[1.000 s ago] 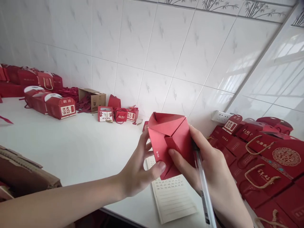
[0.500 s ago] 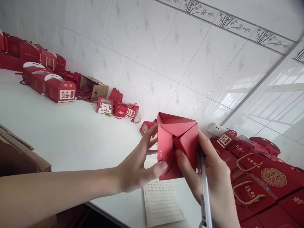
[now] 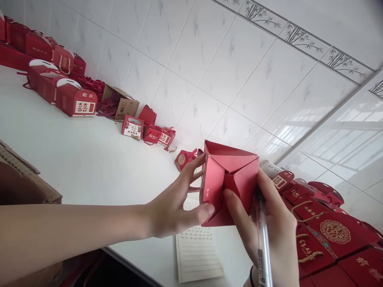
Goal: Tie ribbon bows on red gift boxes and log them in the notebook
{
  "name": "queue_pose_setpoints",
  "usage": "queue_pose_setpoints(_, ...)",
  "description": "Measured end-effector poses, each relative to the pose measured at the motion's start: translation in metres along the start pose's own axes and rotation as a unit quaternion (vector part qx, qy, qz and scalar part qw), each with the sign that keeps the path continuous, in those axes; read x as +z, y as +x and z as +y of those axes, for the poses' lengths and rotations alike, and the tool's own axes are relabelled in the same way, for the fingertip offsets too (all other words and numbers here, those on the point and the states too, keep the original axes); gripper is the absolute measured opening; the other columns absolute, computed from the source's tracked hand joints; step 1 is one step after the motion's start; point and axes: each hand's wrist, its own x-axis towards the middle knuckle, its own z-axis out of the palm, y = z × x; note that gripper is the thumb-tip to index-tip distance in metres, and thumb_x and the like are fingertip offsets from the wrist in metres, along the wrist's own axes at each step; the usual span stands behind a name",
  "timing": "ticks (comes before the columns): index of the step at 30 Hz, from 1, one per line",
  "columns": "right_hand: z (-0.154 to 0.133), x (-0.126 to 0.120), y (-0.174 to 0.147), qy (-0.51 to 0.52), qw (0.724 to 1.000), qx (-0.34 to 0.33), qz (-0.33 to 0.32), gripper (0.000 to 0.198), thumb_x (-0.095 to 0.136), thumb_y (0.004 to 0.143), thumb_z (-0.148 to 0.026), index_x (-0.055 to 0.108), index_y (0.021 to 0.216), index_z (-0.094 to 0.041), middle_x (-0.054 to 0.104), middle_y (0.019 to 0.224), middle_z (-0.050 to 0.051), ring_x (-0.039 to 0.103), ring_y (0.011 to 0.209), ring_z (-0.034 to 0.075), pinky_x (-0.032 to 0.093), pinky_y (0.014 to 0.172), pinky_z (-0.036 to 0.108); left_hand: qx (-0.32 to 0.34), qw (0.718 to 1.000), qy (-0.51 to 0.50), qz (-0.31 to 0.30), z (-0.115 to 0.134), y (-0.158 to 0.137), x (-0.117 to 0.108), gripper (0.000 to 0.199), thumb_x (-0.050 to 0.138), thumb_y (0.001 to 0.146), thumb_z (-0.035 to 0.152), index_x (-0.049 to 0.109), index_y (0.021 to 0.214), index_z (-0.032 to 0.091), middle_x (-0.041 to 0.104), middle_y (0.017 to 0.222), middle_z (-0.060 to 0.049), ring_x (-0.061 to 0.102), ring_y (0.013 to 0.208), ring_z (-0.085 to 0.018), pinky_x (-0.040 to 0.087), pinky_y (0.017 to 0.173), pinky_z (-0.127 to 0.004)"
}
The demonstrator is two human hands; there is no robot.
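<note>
A small red paper gift box is held up between both hands, its folded base flaps facing me. My left hand grips its left side, thumb on the near face and fingers behind. On the right side my right hand holds it, the thumb pressing a flap at the middle of the base, where a dark gap shows. A clear pen with a black cap is tucked in the right hand too, pointing down. Under the hands lies an open notebook with handwritten lines.
Along the tiled wall stand red gift boxes, a cardboard box of red ribbons and a small ribbon-tied box. Red gift bags are stacked at right beside a power strip. A cardboard carton sits at left.
The box has moved slightly right in the view and turned a little, with both hands still on it. The camera view has shifted slightly; the right thumb stays on the flap.
</note>
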Motion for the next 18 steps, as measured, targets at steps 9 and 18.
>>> queue_pose_setpoints(9, 0.0052, -0.0011, 0.0010, 0.009, 1.000, 0.000, -0.024, 0.041, 0.063, 0.085, -0.036, 0.054, 0.123, -0.023, 0.054, 0.064, -0.004, 0.045, 0.045, 0.010, 0.042, 0.039, 0.015, 0.009, 1.000, -0.004, -0.005, -0.0011, 0.0007, 0.0006, 0.081, 0.057, 0.081, 0.040, 0.009, 0.144, 0.030, 0.026, 0.147, -0.012, 0.023, 0.135, -0.036, 0.041, 0.098, -0.053)
queue_pose_setpoints(18, -0.0045, -0.0094, 0.0014, 0.049, 0.991, 0.055, -0.111, 0.049, 0.057, 0.085, -0.035, 0.047, 0.131, -0.020, 0.056, 0.067, 0.000, 0.055, 0.061, 0.018, 0.045, 0.047, 0.021, 0.018, 1.000, -0.014, -0.005, -0.0003, 0.0014, 0.0015, 0.077, 0.056, 0.080, 0.041, 0.013, 0.143, 0.028, 0.038, 0.139, -0.011, 0.032, 0.131, -0.035, 0.041, 0.099, -0.052)
